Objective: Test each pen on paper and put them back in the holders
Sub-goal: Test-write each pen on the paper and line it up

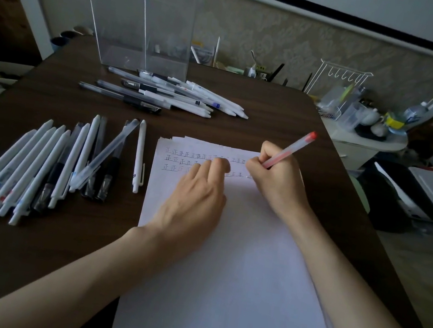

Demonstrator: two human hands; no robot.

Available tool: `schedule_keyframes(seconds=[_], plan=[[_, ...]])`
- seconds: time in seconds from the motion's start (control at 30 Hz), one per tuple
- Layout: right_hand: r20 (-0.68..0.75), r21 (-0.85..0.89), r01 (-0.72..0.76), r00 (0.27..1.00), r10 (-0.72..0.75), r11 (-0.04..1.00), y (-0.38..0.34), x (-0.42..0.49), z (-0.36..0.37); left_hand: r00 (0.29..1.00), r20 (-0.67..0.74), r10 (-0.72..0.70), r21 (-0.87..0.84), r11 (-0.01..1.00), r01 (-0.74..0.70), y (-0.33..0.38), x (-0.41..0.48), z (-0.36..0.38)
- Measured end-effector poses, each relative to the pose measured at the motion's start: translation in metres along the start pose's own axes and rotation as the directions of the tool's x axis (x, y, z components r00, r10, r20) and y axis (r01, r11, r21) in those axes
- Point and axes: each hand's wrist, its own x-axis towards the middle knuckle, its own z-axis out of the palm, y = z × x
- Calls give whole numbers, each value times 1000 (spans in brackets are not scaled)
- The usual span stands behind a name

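as right hand (272, 178) grips pen (291, 150), paper (233, 280) beneath

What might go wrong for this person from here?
The left hand rests over the written rows on the paper, so fresh ink might smear. The near pen pile and the far pen pile both lie loose on the table; the red-ended pen in the right hand could land in the wrong one.

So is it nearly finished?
Not yet. Three rows of marks on the paper show many tests done. The right hand is writing with a red-ended pen while the left hand steadies the sheet. A near pile and a far pile of pens lie on the table, and none shows in the clear holders.
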Motion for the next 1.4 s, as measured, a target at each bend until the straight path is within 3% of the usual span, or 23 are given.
schedule_keyframes(seconds=[0.23, 0.3, 0.4, 0.47, 0.7, 0.9, 1.1, 1.23, 1.33, 1.4], plan=[[13, 44, -5, 1000, 5, 999, 1, 0, -2, 997, -47, -58, -179, 983, 49, 2, -3, -3], [31, 169, 6, 999, -12, 986, 0, -1, -2, 993, -79, -85, -223, 973, 66, 5, -2, -7], [25, 473, 23, 999, -39, 881, -6, -3, -5, 985, -125, -116, -235, 968, 85, 5, -1, -10], [52, 559, 25, 997, -65, 829, -11, -6, -7, 982, -151, -117, -216, 973, 83, 4, 0, -10], [140, 563, -19, 988, -72, 826, -21, -15, -7, 978, -198, 58, -123, 989, -84, 7, -3, -16], [-41, 596, 3, 999, 26, 803, -33, -31, -26, 962, -224, 156, -90, 980, -179, 27, -7, -26], [-16, 557, 14, 1000, -6, 830, -39, -73, -51, 971, -152, 184, -249, 944, -218, 66, -19, -28], [-25, 574, -38, 998, 64, 818, -37, -111, -91, 984, 35, 177, -392, 908, -150, 101, -33, -22], [-190, 659, -33, 960, 208, 751, -27, -136, -124, 958, 97, 270, -420, 884, -206, 130, -41, -10], [-311, 677, -24, 897, 315, 736, -19, -153, -135, 937, 131, 325, -433, 869, -241, 152, -47, 4]])
